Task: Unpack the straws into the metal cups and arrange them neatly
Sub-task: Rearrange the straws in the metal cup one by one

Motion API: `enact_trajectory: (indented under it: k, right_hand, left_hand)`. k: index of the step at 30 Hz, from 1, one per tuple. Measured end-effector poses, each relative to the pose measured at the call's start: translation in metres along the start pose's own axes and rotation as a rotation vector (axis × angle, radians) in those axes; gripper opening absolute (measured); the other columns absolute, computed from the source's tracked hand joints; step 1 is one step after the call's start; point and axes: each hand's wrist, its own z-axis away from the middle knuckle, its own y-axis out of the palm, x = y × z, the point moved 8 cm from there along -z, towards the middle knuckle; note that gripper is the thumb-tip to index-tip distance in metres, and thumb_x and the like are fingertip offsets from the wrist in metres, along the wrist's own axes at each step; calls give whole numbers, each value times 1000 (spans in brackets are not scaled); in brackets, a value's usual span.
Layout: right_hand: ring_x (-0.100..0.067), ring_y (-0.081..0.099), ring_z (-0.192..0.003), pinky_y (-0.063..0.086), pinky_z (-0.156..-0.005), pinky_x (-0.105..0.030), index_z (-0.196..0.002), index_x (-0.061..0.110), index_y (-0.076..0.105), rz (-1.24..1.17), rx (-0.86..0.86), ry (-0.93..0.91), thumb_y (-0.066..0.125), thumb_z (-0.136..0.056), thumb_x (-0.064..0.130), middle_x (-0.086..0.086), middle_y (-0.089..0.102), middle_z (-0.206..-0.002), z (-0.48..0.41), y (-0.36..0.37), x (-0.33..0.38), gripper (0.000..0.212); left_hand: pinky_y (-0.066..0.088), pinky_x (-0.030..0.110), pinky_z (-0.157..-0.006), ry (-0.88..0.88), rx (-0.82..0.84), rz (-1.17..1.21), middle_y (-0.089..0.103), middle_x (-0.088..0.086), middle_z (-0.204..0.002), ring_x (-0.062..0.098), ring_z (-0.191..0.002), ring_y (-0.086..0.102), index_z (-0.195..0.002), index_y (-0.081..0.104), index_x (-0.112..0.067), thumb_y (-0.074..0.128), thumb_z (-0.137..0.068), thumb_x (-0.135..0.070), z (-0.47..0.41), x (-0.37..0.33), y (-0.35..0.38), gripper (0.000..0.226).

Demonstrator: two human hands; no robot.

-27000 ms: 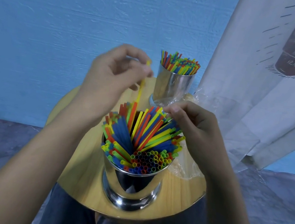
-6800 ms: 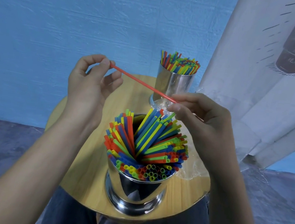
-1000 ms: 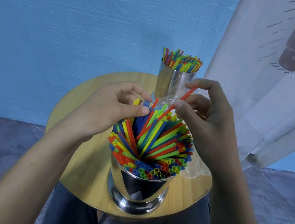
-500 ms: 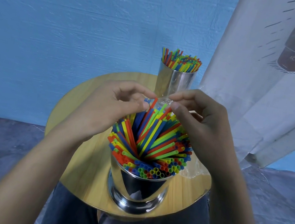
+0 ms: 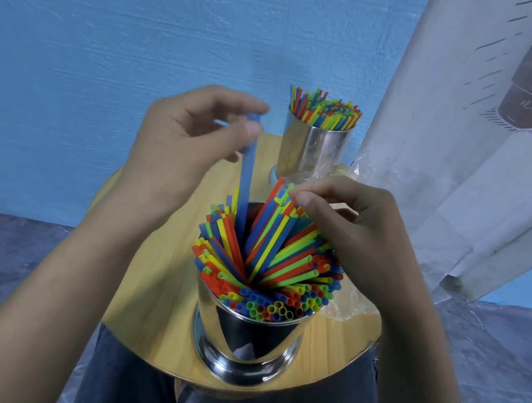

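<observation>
The near shiny metal cup [image 5: 245,341] stands at the near edge of the round light-wood table [image 5: 157,271], close to the person's lap. It's packed w/ multicoloured plastic straws [image 5: 270,265]: red, yellow, green, blue. They fan outward, the front ones leaning toward the camera w/ open ends showing, & there's a dark gap in the middle of the bundle.

The left hand [image 5: 192,140] is raised above & left of that cup. Thumb + forefinger pinch the top end of a single blue plastic straw [image 5: 246,172]; the other fingers curl loosely behind, holding nothing. The straw hangs approx. upright, its lower end down in the gap btwn the others, inside the cup.

The right hand [image 5: 358,225] is at the far-right side of the bundle. Thumb + forefinger tips come together on the tips of a few leaning straws, pinching them. The remaining fingers are curled under, partly hidden.

On the far side of the table a second shiny metal cup [image 5: 314,147] stands upright, well apart from the near one. Its thin coloured straws [image 5: 326,110] stand fairly straight & even.

A crumpled clear plastic wrapper [image 5: 340,309] lies on the table just right of the near cup, by the right wrist. More clear film shows beside the far cup's base.

Bkgd: a textured blue wall [image 5: 111,34]. At right is a white hanging cloth [image 5: 462,157] w/ a brown printed cup drawing & writing. Below are grey floor [image 5: 3,254] & dark trousers [image 5: 124,384] under the table edge.
</observation>
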Motion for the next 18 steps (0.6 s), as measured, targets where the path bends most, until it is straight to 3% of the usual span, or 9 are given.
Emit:
enact_trajectory:
  k: [9, 13, 16, 18]
  right_hand:
    - [-13, 71, -96, 60, -80, -36, -92, 32, 77, 14, 42, 17, 67, -99, 26, 12, 75, -95, 1, 1, -3, 14]
    - [-12, 72, -96, 61, -80, -37, -94, 30, 77, -1, 59, 8, 67, -98, 37, 10, 75, -96, 2, 4, 0, 13]
    - [-8, 73, -99, 59, -84, -30, -102, 32, 78, -38, 46, 5, 69, -89, 55, 15, 77, -98, 3, 3, 1, 28]
    - [-8, 72, -102, 57, -88, -29, -109, 35, 77, -46, -1, -7, 72, -84, 57, 15, 77, -100, 3, -1, 0, 34]
  left_hand:
    - [50, 26, -65, 4, -422, 322, 68, -2, -95, 15, -78, 63, -103, 72, -26, 65, -96, -13, 0, 0, -49, 15]
    - [50, 24, -69, -43, -500, 425, 66, -2, -99, 14, -82, 64, -110, 66, -20, 65, -98, -14, 4, 10, -58, 14]
    - [51, 24, -71, -97, -529, 509, 66, -1, -98, 14, -80, 65, -111, 64, -18, 66, -98, -12, 6, 20, -57, 14]
    - [52, 23, -71, -145, -530, 547, 65, 0, -101, 14, -80, 65, -109, 65, -18, 66, -98, -12, 8, 27, -52, 13]
